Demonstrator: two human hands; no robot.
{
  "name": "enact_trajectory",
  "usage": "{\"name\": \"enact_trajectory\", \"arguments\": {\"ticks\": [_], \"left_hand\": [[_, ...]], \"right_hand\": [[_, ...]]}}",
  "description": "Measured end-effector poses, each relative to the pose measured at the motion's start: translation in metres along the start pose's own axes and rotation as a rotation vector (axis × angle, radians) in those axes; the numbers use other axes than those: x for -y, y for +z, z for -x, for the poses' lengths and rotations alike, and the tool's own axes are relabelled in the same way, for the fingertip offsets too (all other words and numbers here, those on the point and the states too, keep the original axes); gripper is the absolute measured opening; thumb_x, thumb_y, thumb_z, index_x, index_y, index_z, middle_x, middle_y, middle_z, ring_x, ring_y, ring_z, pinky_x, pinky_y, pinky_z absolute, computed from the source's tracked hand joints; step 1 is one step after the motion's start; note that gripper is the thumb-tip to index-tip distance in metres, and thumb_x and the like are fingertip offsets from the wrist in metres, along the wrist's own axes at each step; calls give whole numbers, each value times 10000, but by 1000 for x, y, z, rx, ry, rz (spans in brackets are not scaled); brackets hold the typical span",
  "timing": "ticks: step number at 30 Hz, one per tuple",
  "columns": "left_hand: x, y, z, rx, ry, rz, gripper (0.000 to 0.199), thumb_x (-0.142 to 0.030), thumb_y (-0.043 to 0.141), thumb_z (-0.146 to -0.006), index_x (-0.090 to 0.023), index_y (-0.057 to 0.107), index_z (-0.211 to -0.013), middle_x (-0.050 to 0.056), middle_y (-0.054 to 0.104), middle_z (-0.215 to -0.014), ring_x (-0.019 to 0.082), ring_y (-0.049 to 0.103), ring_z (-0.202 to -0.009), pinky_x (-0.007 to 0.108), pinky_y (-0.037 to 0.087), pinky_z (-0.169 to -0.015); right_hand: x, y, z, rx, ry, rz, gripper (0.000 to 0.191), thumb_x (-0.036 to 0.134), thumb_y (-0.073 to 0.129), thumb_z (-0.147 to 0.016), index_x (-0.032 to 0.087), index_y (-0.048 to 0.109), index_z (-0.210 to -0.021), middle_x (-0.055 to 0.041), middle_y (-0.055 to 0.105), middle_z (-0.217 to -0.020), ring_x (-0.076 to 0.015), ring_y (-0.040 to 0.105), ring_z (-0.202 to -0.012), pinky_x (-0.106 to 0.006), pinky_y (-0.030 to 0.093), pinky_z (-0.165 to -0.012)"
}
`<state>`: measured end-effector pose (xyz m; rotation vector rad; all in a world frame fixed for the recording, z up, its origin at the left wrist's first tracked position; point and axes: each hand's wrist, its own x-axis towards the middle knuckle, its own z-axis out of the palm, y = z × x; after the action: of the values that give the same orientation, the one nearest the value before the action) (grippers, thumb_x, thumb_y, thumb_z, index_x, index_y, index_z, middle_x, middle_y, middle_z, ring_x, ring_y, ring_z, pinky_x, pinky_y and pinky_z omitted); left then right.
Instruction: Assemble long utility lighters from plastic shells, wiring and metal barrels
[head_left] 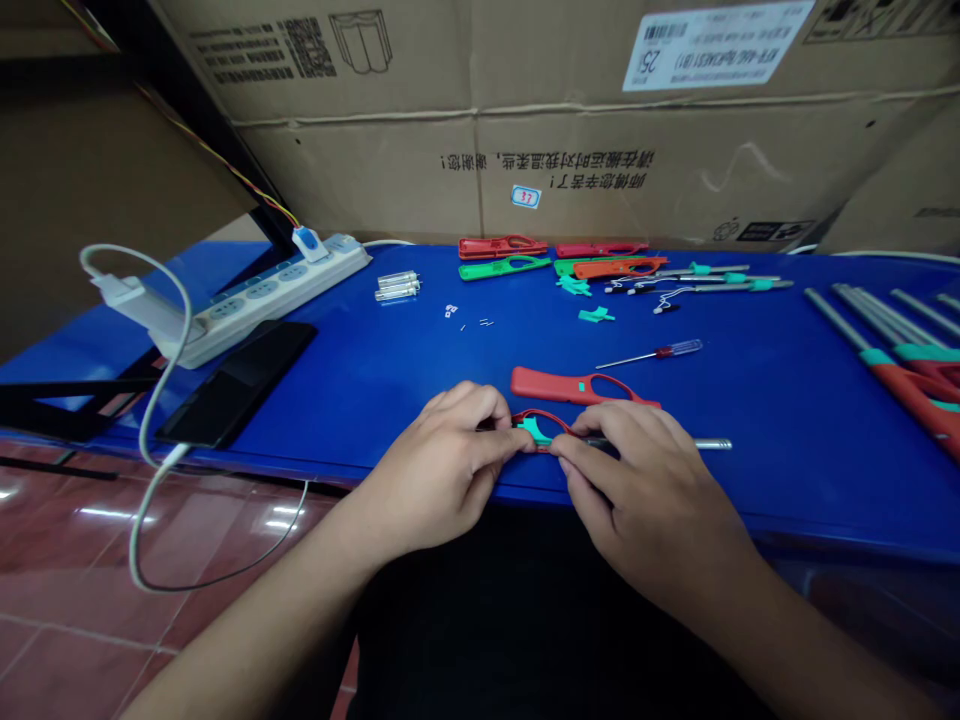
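Note:
Near the table's front edge, both hands are closed on a partly built red stick lighter (559, 418), much of it hidden under my fingers. A turquoise trigger (535, 431) shows in its loop, between my fingertips. My left hand (450, 455) pinches the lighter's left part by the trigger. My right hand (645, 475) grips it just right of the trigger. A metal tube (712, 444) sticks out to the right past my right hand. Just beyond my hands lies a loose red casing half (544, 384), and a screwdriver (679, 349) with a clear and red handle rests behind it.
Red and green casing halves (504, 267), loose turquoise triggers (596, 315) and wired metal tubes (739, 284) lie at the back. Clear cylinders (396, 287) sit left of them. Several lighters (911, 385) lie right. A power strip (277, 295) and phone (240, 385) with looping cable are left.

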<state>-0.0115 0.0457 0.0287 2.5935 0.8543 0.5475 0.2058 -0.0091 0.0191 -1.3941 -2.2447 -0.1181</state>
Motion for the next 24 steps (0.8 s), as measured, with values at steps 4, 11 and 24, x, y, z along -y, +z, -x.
{"name": "enact_trajectory", "arguments": {"ticks": [4,11,24], "left_hand": [[0,0,0,-1,-6,-4,308,-105,484,-959,-218,712,-1134,72,583,-1018,203,510,-950,376,436,-810],[3,1,1,-4,-6,9,310,-104,487,-949,-224,711,-1126,72,582,-1039,205,513,-956,376,439,-815],[5,0,-1,7,5,52,298,-126,476,-982,-227,713,-1131,76,594,-1036,201,527,-974,376,452,-839]], "right_hand": [[-9,-3,0,5,-1,-40,193,189,586,-933,246,768,-962,-74,665,-952,-238,599,-912,-431,445,-826],[-27,-8,1,-10,-87,-120,140,161,628,-917,236,747,-926,-49,667,-985,-207,590,-931,-423,435,-901],[-17,-9,-6,121,-51,-74,203,130,514,-945,186,705,-908,-78,650,-937,-238,567,-927,-433,443,-847]]}}
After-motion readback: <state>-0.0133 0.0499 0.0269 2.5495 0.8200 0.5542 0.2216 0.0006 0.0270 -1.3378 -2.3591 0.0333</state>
